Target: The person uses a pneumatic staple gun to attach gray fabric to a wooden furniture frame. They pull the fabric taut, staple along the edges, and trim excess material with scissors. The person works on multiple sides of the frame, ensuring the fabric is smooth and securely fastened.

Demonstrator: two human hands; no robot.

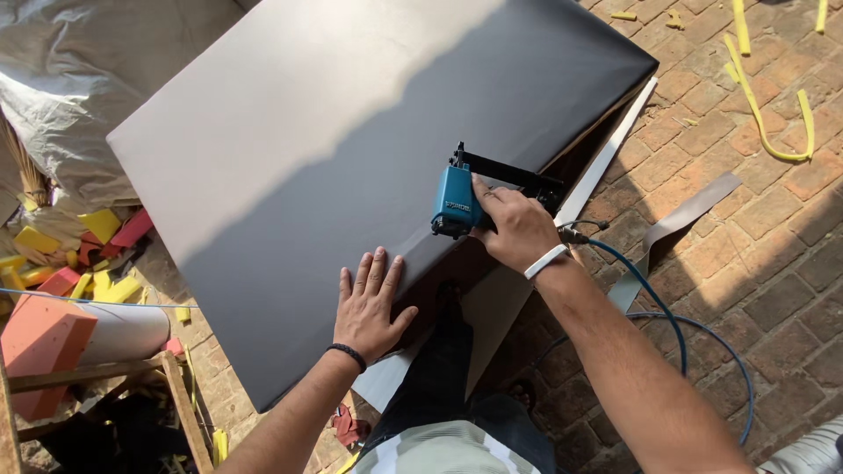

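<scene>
While my left hand (369, 307) lies open, fingers spread flat on the black panel (351, 149), my right hand (516, 230) grips the blue staple gun (457, 204) (hose trailing behind my wrist) at the panel's edge.

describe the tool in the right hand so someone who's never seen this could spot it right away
Start at the big dark panel tilted over the brick floor. At its lower right edge, the right hand grips a staple gun pressed against the panel. It alone has a teal body, a long black magazine, and a blue hose trailing behind.
</scene>
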